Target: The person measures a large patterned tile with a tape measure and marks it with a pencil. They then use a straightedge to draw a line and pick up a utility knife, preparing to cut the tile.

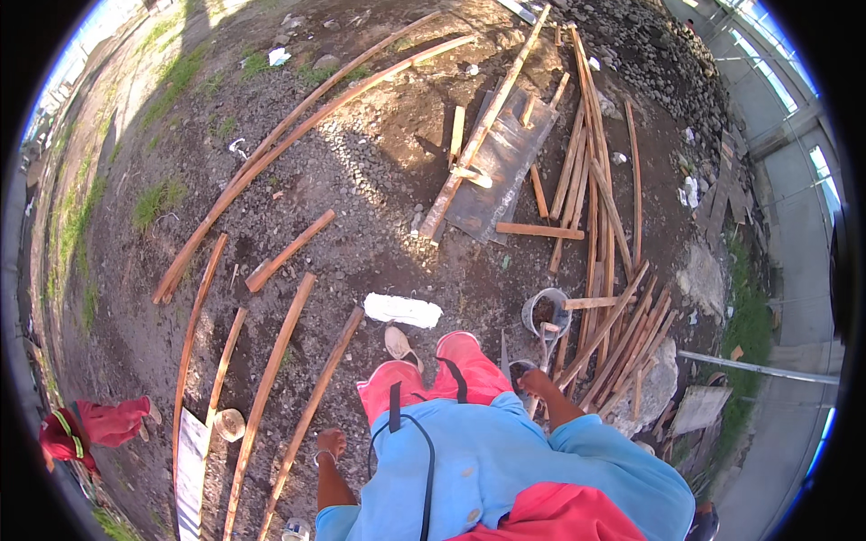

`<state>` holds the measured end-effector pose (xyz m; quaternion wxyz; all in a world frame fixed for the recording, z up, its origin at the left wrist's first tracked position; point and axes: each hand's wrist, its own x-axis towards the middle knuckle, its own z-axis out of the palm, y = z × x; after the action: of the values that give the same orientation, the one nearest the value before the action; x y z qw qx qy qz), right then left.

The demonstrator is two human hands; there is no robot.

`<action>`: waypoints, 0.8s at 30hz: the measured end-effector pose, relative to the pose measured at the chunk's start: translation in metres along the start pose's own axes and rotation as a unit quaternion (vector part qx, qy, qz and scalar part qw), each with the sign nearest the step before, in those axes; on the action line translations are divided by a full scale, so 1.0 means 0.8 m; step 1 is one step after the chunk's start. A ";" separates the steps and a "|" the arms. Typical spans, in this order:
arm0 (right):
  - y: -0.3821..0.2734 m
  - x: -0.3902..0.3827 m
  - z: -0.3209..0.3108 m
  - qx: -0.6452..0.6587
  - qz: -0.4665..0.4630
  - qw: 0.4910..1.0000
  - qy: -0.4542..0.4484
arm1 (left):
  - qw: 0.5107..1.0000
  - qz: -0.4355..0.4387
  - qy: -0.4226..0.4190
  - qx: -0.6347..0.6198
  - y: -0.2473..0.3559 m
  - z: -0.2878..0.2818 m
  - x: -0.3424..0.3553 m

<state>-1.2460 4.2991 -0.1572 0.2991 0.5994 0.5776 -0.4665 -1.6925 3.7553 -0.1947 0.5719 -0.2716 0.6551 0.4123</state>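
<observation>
Grey round bucket (pixel 529 316) with dark contents stands on the ground, just ahead of the right hand (pixel 538 383); fingers bent, cannot tell whether clamped on anything. Left hand (pixel 331 442) curled, grip unclear, well apart from right, near a long narrow brown wooden board (pixel 312 419). White oblong bundle (pixel 401 311) ahead.

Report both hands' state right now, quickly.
Left hand: looks closed, fingers curled, nothing visible in it.
Right hand: near a round grey bucket; whether it is open, closed or holding something cannot be told.
</observation>
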 end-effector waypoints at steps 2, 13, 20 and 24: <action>-0.017 -0.014 0.032 -0.049 -0.011 0.996 -0.074 | 0.993 0.114 0.001 -0.002 0.170 0.003 0.018; -0.381 0.213 -0.102 0.065 0.017 0.996 -0.065 | 0.951 0.259 0.060 0.161 0.875 0.188 0.134; -0.864 0.415 -0.514 0.096 -0.205 0.958 0.173 | 0.960 0.058 0.064 0.267 1.077 0.313 0.154; -1.151 0.404 -0.727 0.034 -0.398 0.879 0.260 | 0.992 0.010 -0.065 0.109 1.210 0.375 0.205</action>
<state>-2.0495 5.0962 -0.0598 -0.0934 0.4288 0.8081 -0.3928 -2.3689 4.5256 -0.1341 0.6352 -0.1745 0.6602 0.3609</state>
